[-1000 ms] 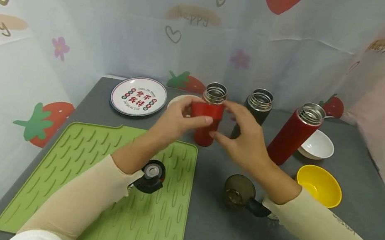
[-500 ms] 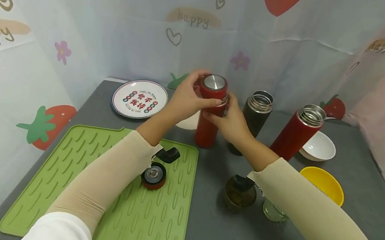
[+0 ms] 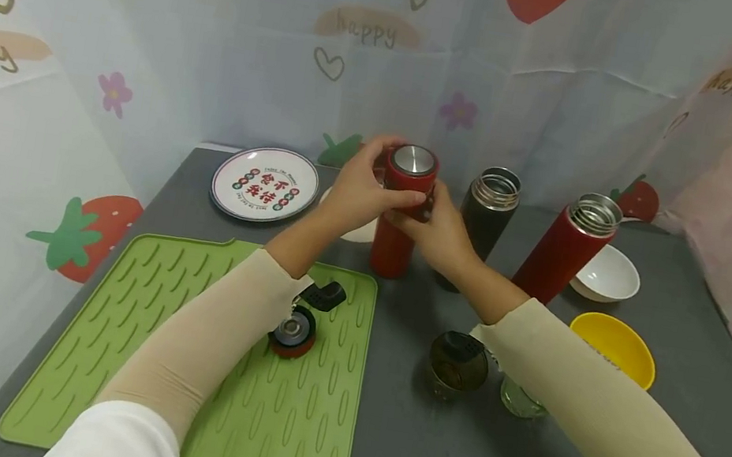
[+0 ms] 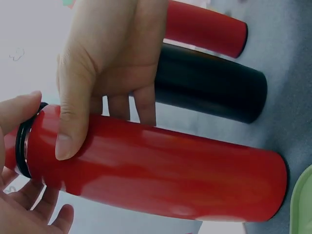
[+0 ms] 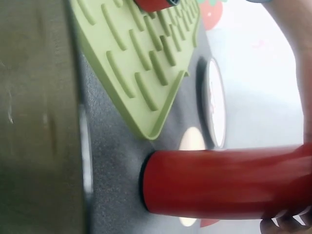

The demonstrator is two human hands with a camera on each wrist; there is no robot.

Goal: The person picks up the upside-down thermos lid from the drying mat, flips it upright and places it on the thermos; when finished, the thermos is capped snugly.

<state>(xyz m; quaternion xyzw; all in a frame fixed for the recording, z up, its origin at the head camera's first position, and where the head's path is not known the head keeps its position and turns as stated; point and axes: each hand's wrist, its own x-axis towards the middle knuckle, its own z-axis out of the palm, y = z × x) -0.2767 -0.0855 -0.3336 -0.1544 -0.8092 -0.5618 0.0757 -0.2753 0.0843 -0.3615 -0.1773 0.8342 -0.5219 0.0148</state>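
A red thermos (image 3: 393, 250) stands upright on the grey table, with a silver-topped red lid (image 3: 413, 168) on its mouth. My left hand (image 3: 358, 197) grips the lid from the left, thumb across its front. Just below, my right hand (image 3: 442, 234) holds the upper body of the bottle; in the left wrist view its thumb lies along the red wall, close to the lid's black ring. Beside them are an uncapped dark thermos (image 3: 486, 220) and another uncapped red thermos (image 3: 559, 255). A second lid (image 3: 294, 331) lies with its underside up on the green mat (image 3: 164, 324).
A printed plate (image 3: 265, 184) leans at the back left. Behind the held thermos, a pale round dish (image 3: 360, 232) is partly hidden. On the right are a white bowl (image 3: 610, 275), a yellow bowl (image 3: 617, 344), a brown glass (image 3: 454, 374) and a clear glass (image 3: 521, 401).
The lid, tilted in front of the thermos in my left hand a second ago, now sits on its mouth. My right hand has closed in on the bottle's upper body.
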